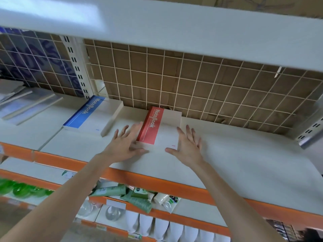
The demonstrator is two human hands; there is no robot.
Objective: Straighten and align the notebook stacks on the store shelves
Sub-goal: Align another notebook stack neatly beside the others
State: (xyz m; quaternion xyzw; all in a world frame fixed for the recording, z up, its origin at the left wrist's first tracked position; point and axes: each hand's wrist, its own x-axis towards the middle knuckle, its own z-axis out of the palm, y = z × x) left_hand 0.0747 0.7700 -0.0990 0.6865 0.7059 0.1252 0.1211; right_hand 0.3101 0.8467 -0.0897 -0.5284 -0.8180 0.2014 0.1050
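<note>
A stack of notebooks with a red-banded white cover lies on the cream shelf, its far end against the wire grid back. My left hand lies flat with straight fingers against the stack's left side, thumb at its near corner. Along the right side my right hand is spread open, with the thumb pointing at the near edge. A thicker stack with a blue-banded cover sits further left on the same shelf, untouched.
More pale notebooks lie askew at the far left. A white shelf hangs low overhead. Orange shelf edges run below, with green tubes and white packets on lower shelves. The shelf stretches bare to the right.
</note>
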